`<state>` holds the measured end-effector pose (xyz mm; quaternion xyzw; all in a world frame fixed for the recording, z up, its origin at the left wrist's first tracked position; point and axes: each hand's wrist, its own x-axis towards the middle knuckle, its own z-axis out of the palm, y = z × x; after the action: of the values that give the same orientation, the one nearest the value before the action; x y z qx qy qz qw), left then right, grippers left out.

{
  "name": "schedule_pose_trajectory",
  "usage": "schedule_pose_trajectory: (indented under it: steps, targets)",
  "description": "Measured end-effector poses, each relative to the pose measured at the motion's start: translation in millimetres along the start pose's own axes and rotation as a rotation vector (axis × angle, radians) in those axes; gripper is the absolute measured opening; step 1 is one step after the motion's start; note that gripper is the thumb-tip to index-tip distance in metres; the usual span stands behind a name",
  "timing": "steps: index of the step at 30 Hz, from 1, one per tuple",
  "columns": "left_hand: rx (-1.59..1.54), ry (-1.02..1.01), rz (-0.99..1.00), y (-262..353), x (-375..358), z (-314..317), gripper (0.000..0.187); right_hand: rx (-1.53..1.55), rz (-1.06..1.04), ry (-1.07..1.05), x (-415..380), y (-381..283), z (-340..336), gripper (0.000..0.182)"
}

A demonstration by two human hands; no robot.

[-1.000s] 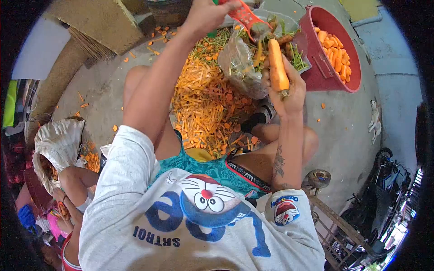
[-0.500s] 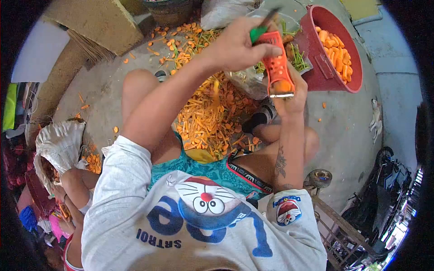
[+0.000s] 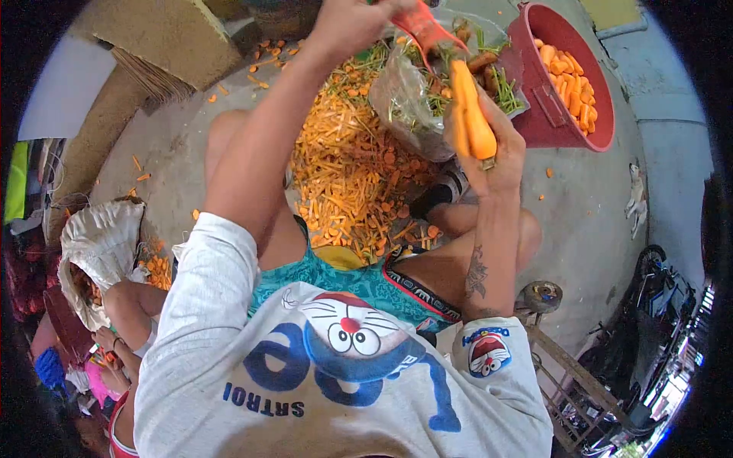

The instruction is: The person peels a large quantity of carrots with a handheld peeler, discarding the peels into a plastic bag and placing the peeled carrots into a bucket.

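My left hand (image 3: 355, 23) is at the top of the view, closed on the handle of a red-orange peeler (image 3: 422, 29); part of the hand is cut off by the frame edge. My right hand (image 3: 504, 149) grips a bright orange carrot (image 3: 475, 118), its narrow end pointing up and away. The carrot's left side is smeared by motion. Peeler and carrot are apart. Beyond the right hand, a clear plastic bag (image 3: 405, 95) holds green stalks and unpeeled carrots.
Orange peelings (image 3: 343, 168) are heaped on the floor between the legs. A red tub (image 3: 546, 114) with peeled carrots (image 3: 569, 84) tilts at the upper right. At the left, another person's arm (image 3: 122, 359) is near a white sack (image 3: 103, 237).
My left hand has moved up and away with the peeler, off the carrot, which now shows plainly in my right hand. The green-handled blade seen earlier in my left hand is out of sight.
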<state>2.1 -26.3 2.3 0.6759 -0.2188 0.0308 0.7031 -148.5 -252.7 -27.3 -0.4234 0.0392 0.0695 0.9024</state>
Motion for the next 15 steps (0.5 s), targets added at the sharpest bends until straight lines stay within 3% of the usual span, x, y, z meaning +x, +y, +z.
schedule_pose_trajectory:
  steps: [2, 3, 4, 5, 6, 8, 9, 10, 12, 15]
  targets:
    - [0.035, 0.065, -0.014, -4.0, -1.8, -3.5, 0.009, 0.205, 0.076, -0.268, 5.5, -0.2, -11.5, 0.043]
    - [0.059, 0.055, 0.006, -6.0, -10.4, 8.6, 0.02, 0.203, 0.069, -0.274, 7.2, -1.7, -7.7, 0.043]
    - [0.081, 0.042, 0.019, -2.0, -26.3, 26.7, 0.033, 0.15, 0.032, -0.008, 5.9, -0.7, -2.0, 0.044]
    - [0.179, -0.096, 0.102, 11.7, -42.2, 38.8, 0.034, 0.098, -0.004, 0.26, 4.4, -0.1, 3.0, 0.045]
    - [0.178, -0.099, 0.104, 13.0, -38.5, 38.7, 0.034, 0.099, -0.008, 0.261, 3.0, -2.3, 7.8, 0.045]
    - [0.078, -0.187, 0.146, 11.0, -36.7, 38.7, 0.033, 0.059, -0.012, 0.12, -4.1, -5.2, 13.7, 0.045]
    - [0.095, -0.06, 0.196, -21.0, -15.5, 27.9, 0.034, 0.06, -0.001, 0.124, -7.0, -4.2, 8.8, 0.045]
    - [0.1, -0.043, 0.129, -9.2, -6.5, 12.1, 0.009, 0.087, 0.038, 0.023, -5.9, -5.4, 1.0, 0.046]
    - [-0.052, 0.085, -0.145, 11.7, -4.0, -3.7, 0.012, 0.12, 0.059, -0.081, -1.9, -4.5, -10.3, 0.046]
    - [0.125, 0.084, 0.057, -11.0, -23.3, 26.2, 0.025, 0.263, 0.118, -0.259, 4.8, -6.4, -10.5, 0.045]
